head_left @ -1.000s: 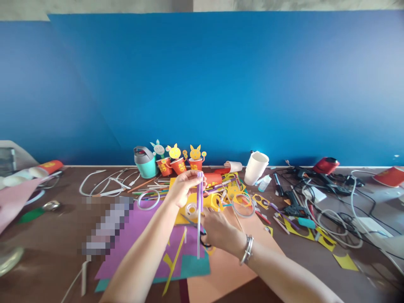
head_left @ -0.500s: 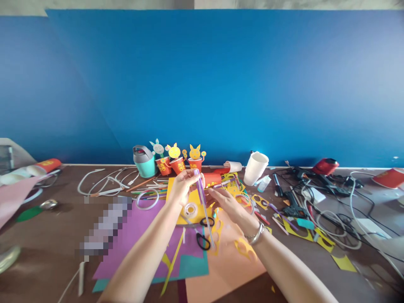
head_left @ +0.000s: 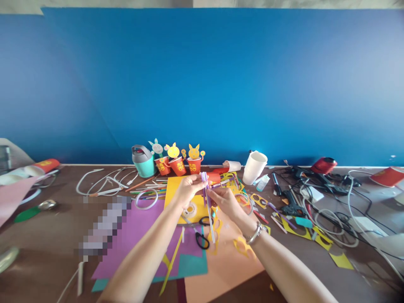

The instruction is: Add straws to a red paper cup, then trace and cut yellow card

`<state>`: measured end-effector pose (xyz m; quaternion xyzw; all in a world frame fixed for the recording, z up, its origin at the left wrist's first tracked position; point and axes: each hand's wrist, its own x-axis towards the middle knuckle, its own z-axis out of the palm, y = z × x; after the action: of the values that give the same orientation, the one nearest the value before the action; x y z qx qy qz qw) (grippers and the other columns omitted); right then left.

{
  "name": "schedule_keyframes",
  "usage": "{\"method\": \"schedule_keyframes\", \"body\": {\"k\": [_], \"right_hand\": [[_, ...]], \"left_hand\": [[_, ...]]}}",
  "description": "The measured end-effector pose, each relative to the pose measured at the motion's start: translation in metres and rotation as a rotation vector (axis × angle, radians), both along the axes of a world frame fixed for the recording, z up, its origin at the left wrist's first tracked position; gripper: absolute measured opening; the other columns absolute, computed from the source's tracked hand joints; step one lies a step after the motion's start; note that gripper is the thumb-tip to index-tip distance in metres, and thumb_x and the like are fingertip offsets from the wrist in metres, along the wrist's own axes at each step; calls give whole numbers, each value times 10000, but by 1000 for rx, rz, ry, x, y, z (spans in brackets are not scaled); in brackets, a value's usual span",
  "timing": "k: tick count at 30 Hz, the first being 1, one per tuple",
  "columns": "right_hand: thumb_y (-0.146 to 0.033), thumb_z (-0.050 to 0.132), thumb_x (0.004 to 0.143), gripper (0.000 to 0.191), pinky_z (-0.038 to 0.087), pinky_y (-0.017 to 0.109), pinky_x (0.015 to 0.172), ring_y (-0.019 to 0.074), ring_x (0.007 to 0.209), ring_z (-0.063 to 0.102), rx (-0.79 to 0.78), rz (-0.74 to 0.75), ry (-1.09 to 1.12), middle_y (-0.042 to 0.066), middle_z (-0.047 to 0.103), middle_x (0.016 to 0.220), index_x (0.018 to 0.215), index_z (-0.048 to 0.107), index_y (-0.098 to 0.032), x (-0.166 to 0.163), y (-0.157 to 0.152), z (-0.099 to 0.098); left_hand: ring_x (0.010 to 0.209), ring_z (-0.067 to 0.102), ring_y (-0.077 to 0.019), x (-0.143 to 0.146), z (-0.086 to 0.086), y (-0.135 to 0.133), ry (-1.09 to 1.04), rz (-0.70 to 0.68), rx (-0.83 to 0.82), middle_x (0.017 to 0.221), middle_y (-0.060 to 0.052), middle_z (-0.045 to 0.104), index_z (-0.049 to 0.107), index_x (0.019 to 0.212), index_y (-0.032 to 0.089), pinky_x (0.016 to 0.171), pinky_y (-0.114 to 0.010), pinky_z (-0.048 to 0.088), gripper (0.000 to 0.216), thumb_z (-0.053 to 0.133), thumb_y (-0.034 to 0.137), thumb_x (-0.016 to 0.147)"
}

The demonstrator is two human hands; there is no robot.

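Note:
My left hand (head_left: 187, 192) pinches the top of a purple-and-white striped straw (head_left: 211, 225), whose long pale end hangs down and slightly right. A shorter purple piece runs beside its upper part; whether it is a second straw I cannot tell. My right hand (head_left: 224, 202) has its thumb and fingers closed on the straw just below my left fingertips. Under the hands lie scissors with black handles (head_left: 202, 240) and a roll of clear tape (head_left: 190, 209) on a yellow sheet (head_left: 172, 189). An orange-red paper cup (head_left: 214, 178) lies behind the fingers.
Three red cups with paper animal figures (head_left: 194, 165) stand at the back beside a teal container (head_left: 145, 165). To the right are a white cup (head_left: 255, 168), a glue gun (head_left: 292, 205) and tangled cables. Purple (head_left: 126, 244) and peach sheets (head_left: 227, 269) cover the table's front.
My right hand has moved in from beside the straw and closed on it. My left hand and the straw have shifted slightly right.

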<state>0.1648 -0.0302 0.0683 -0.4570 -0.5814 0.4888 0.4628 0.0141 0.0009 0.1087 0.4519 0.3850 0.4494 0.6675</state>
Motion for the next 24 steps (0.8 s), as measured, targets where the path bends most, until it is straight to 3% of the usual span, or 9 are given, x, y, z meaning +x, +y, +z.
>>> {"method": "schedule_keyframes", "body": {"k": [5, 15, 20, 24], "right_hand": [[-608, 620, 741, 526, 272, 235, 451, 75, 445, 357, -53, 14, -22, -18, 455, 470, 494, 518, -155, 5, -1, 4], [-476, 690, 712, 343, 308, 238, 482, 89, 487, 434, -51, -11, 9, 6, 586, 570, 641, 645, -143, 10, 6, 1], [-357, 696, 706, 293, 289, 240, 483, 74, 457, 400, -156, 46, 176, -31, 500, 484, 541, 562, -155, 10, 3, 7], [-330, 689, 693, 276, 244, 248, 467, 70, 437, 359, -168, 16, 185, -44, 457, 455, 526, 548, -162, 9, 2, 9]], "left_hand": [[716, 694, -209, 1, -2, 0, 45, -18, 5, 757, -68, 744, 687, 876, 123, 667, -297, 531, 458, 866, 335, 511], [766, 698, -222, -1, -3, 2, 98, -22, 40, 788, -76, 746, 698, 873, 125, 706, -304, 532, 437, 861, 326, 522], [757, 697, -217, 1, -7, 1, 98, -71, 80, 824, -80, 745, 708, 888, 132, 711, -319, 546, 399, 835, 347, 576], [755, 697, -218, 3, -8, -1, 99, -60, 77, 831, -84, 743, 711, 911, 135, 701, -322, 548, 397, 831, 336, 591]]}}
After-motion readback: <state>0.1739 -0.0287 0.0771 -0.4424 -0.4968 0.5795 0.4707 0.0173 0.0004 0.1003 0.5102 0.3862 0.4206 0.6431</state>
